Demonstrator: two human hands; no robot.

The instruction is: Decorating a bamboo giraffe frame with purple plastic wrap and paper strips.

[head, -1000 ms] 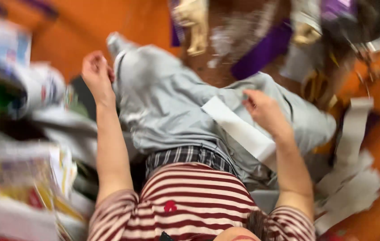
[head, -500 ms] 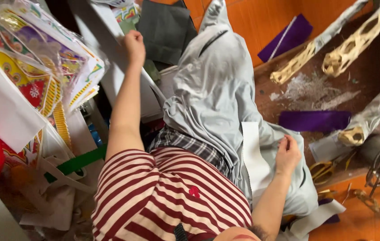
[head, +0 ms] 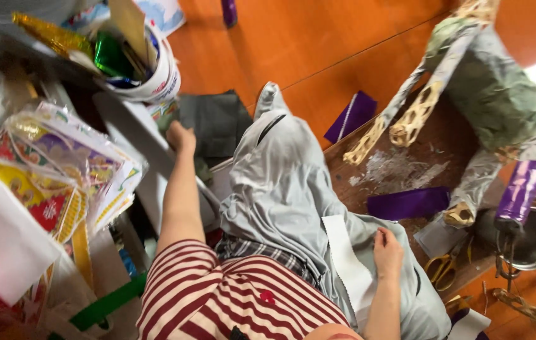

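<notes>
The person sits on the orange wooden floor (head: pixel 318 44) in a red-and-white striped shirt (head: pixel 230 302) and grey trousers (head: pixel 280 182), legs stretched away from the camera.

The right hand (head: pixel 387 252) lies flat, fingers loosely spread, on the right thigh. It rests against the far end of a long white paper strip with a zigzag edge (head: pixel 346 264), pressing it down rather than gripping it. The strip's long axis runs along the thigh, from near the knee back toward the waist, so it lies just inboard of this hand and well apart from the other.

The left hand (head: pixel 181 137) is stretched out to the person's left, curled narrow. It ends at a dark grey sheet (head: pixel 217 119) beside a low grey shelf edge (head: pixel 129 138); whether it holds anything cannot be told. Just beyond it stands a white tub stuffed with shiny foil scraps (head: pixel 145 66), and nearer the camera a stack of colourful printed paper packs (head: pixel 66 170).

To the right lie purple paper pieces (head: pixel 409 203), yellow-handled scissors (head: pixel 444 267), a metal pot (head: pixel 529 236) and a grey-green papier-mâché figure on woven legs (head: pixel 488 94).
</notes>
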